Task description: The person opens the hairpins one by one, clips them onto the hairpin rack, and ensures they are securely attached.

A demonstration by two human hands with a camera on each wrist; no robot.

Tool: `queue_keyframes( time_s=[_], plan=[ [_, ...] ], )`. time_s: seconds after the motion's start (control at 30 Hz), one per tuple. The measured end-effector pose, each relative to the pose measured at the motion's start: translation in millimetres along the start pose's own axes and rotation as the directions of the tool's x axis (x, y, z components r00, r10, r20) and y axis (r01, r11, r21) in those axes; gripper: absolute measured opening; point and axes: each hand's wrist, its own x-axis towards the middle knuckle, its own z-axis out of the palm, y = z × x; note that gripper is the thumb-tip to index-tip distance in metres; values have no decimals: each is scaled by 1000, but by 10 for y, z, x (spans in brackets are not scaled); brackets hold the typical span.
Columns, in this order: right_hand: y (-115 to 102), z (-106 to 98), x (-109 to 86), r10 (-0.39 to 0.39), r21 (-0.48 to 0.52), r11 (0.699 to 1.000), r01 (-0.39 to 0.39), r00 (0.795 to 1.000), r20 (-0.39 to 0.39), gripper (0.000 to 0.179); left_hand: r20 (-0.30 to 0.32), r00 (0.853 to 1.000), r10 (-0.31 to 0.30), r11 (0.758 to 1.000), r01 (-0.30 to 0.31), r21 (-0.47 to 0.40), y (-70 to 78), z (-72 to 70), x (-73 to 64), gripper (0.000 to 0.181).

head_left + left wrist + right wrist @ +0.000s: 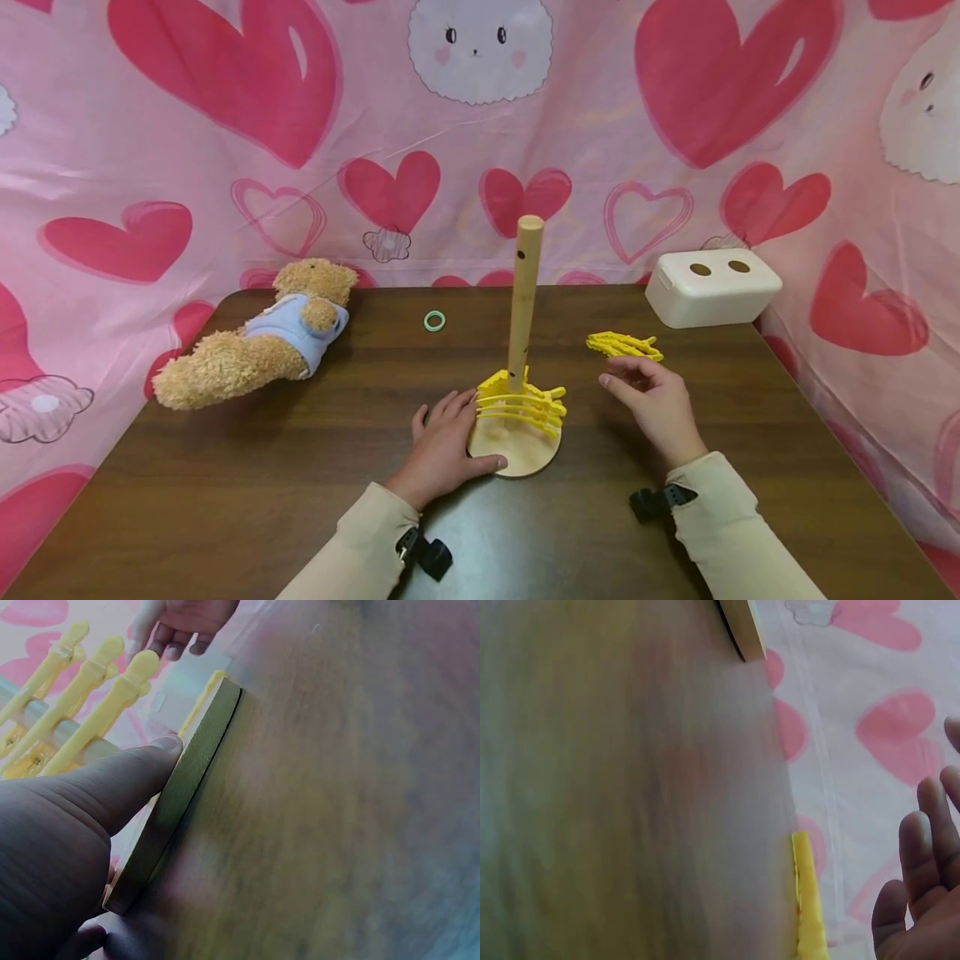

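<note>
A pale wooden stand with a round base and an upright rod stands on the table. Several yellow curved plastic pieces with knobbed ends sit around the lower rod. My left hand holds the base at its left side; in the left wrist view the thumb presses on the rim of the base. More yellow pieces lie in a pile on the right. My right hand is just in front of that pile, fingers loosely bent with nothing between them.
A teddy bear in a blue shirt lies at the back left. A small green ring lies behind the stand, left of the rod. At the back right corner stands a white box with two round holes, before a pink heart-patterned cloth.
</note>
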Motion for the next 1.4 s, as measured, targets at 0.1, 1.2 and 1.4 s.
queue_keyframes(
  time_s=[0.1, 1.2, 1.4],
  plan=[
    [33, -38, 39, 34, 12, 999, -33, 999, -21, 44, -5, 1000, -3, 1000, 3, -3, 1, -4, -5, 95],
    [363, -310, 211, 204, -102, 975, -197, 977, 67, 55, -7, 1000, 0, 1000, 0, -5, -7, -5, -4, 93],
    [371, -364, 271, 181, -195, 967, -163, 981, 75, 62, -1, 1000, -6, 1000, 6, 4, 6, -8, 7, 95]
  ],
)
